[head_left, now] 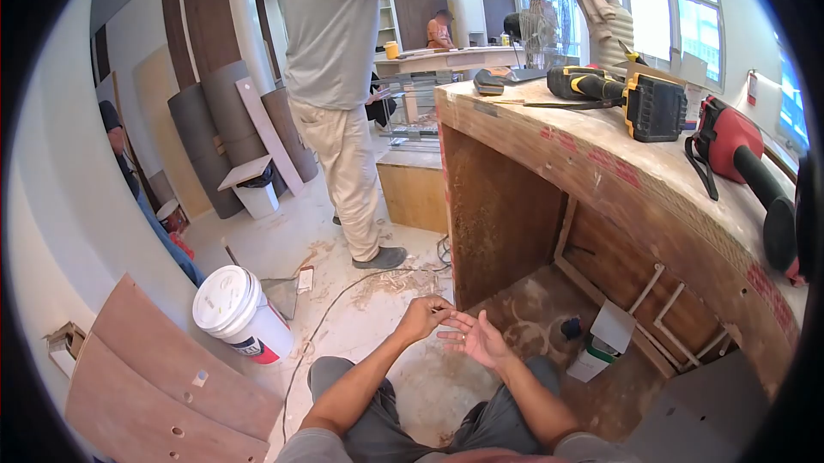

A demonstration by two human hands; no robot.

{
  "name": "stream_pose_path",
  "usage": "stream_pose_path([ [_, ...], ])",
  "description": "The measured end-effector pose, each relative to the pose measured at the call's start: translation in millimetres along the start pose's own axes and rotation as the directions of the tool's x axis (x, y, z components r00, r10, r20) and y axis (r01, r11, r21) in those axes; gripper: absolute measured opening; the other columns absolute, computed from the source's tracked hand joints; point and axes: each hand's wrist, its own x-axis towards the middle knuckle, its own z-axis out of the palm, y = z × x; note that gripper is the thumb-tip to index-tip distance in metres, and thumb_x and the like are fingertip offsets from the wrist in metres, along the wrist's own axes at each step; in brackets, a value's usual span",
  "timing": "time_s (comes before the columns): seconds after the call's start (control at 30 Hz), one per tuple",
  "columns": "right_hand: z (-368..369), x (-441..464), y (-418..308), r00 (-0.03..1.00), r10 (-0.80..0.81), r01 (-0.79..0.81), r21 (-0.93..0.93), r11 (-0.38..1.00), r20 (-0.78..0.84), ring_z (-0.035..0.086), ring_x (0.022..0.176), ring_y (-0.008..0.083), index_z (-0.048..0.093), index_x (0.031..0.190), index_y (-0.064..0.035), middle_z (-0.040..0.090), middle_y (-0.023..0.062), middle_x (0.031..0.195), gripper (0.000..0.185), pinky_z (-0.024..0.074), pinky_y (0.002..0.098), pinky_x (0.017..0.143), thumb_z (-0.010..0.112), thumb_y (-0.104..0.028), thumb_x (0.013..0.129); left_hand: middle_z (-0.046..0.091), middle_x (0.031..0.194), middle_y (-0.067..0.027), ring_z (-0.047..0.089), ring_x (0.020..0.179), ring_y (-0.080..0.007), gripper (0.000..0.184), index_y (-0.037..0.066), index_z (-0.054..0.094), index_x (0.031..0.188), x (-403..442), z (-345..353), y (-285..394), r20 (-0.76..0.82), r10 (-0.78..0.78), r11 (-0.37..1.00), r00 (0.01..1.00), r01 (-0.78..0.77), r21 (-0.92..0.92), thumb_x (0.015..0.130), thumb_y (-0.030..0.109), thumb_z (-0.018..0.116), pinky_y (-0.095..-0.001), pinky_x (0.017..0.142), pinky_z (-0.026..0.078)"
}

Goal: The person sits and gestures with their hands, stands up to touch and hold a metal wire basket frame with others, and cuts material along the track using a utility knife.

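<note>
My two hands meet above my knees, in the lower middle of the head view. My left hand (423, 319) is closed in a pinch at the fingertips of the other hand. Whatever lies between its fingers, if anything, is too small to make out. My right hand (481, 339) is open, palm turned up and fingers apart, with a ring on one finger. Beside it on the right stands the wooden workbench (506, 197), open underneath. A small white and green box (596, 351) sits on the floor under the bench.
On the benchtop lie a yellow-and-black cordless drill (622, 94) and a red-and-black power tool (734, 150). A co-worker (335, 60) stands ahead, one hand on a beige cloth (608, 25). Left are a white bucket (236, 313), curved panels (163, 386) and a floor cable (330, 313).
</note>
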Motion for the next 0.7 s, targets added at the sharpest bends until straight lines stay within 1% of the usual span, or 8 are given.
stream_pose_path([
  [0.1,1,1,-1,1.0,-0.002,0.002,-0.001,1.0,-0.003,0.044,0.13,0.036,0.029,0.146,-0.0035,0.042,0.017,0.143,0.084,0.0384,0.0496,0.104,0.035,-0.067,0.092,0.068,0.087,-0.0134,0.068,0.08,-0.0214,0.011,-0.001,0.069,0.089,-3,0,6,-0.029,0.191,0.966,0.981,-0.183,0.183,0.087,0.008,0.063,-0.0315,0.071,0.052],
  [0.2,2,0,-3,0.999,0.0,0.0,0.015,1.0,0.041,0.045,0.128,0.0337,0.029,0.146,-0.0036,0.043,0.016,0.141,0.083,0.0384,0.0477,0.104,0.035,-0.067,0.092,0.068,0.086,-0.0145,0.067,0.079,-0.023,0.011,-0.001,0.068,0.087,-2,2,3,-0.07,0.035,0.999,0.997,-0.033,0.028,0.087,0.008,0.062,-0.033,0.071,0.051],
  [0.3,8,-2,-6,0.998,0.01,-0.011,0.021,1.0,0.059,0.046,0.127,0.0334,0.028,0.147,-0.0037,0.043,0.0159,0.141,0.084,0.0386,0.0475,0.104,0.035,-0.068,0.092,0.067,0.085,-0.0146,0.067,0.079,-0.0228,0.011,-0.001,0.068,0.086,0,5,-1,-0.072,-0.027,0.999,0.997,0.03,0.028,0.088,0.008,0.06,-0.034,0.071,0.051],
  [0.33,6,-1,-5,0.999,0.004,-0.005,0.027,1.0,0.053,0.047,0.127,0.0332,0.027,0.147,-0.0038,0.043,0.0159,0.142,0.085,0.0386,0.0474,0.104,0.035,-0.068,0.092,0.066,0.085,-0.0158,0.066,0.079,-0.0278,0.012,-0.001,0.066,0.087,-1,6,3,-0.084,0.019,0.997,0.996,-0.013,0.077,0.089,0.01,0.061,-0.0364,0.071,0.051],
  [0.43,-1,2,-3,0.999,-0.005,0.003,0.041,0.999,0.032,0.048,0.126,0.0334,0.024,0.148,-0.004,0.043,0.016,0.142,0.086,0.0397,0.0471,0.103,0.035,-0.068,0.092,0.065,0.087,-0.0177,0.065,0.08,-0.0336,0.015,0.0,0.065,0.087,-3,12,10,-0.159,0.117,0.967,0.98,-0.076,0.242,0.089,0.014,0.062,-0.0389,0.07,0.051],
  [0.47,2,1,-5,1.0,-0.013,0.012,0.023,1.0,0.026,0.048,0.126,0.0338,0.024,0.149,-0.0045,0.043,0.0159,0.142,0.087,0.0402,0.047,0.103,0.035,-0.069,0.092,0.065,0.087,-0.0187,0.064,0.082,-0.0371,0.016,0.001,0.064,0.087,-3,12,13,-0.188,0.105,0.969,0.977,-0.058,0.241,0.089,0.017,0.063,-0.0414,0.07,0.05],
  [0.57,5,-2,-9,1.0,-0.019,0.019,0.005,1.0,0.008,0.048,0.126,0.0341,0.023,0.15,-0.0055,0.044,0.0161,0.142,0.088,0.0409,0.0466,0.102,0.035,-0.069,0.091,0.065,0.082,-0.0154,0.064,0.074,-0.0291,0.011,0.001,0.064,0.088,4,7,-2,-0.231,0.138,0.969,0.963,-0.084,0.23,0.089,0.013,0.063,-0.0365,0.066,0.05],
  [0.7,7,-3,-12,0.999,-0.023,0.022,-0.037,0.999,-0.031,0.049,0.125,0.0338,0.022,0.15,-0.0066,0.045,0.017,0.141,0.087,0.0418,0.0459,0.101,0.035,-0.069,0.091,0.063,0.074,-0.0157,0.062,0.066,-0.029,0.014,0.001,0.063,0.085,4,3,6,-0.208,0.092,0.986,0.974,-0.06,0.155,0.09,0.014,0.063,-0.0374,0.062,0.048],
])
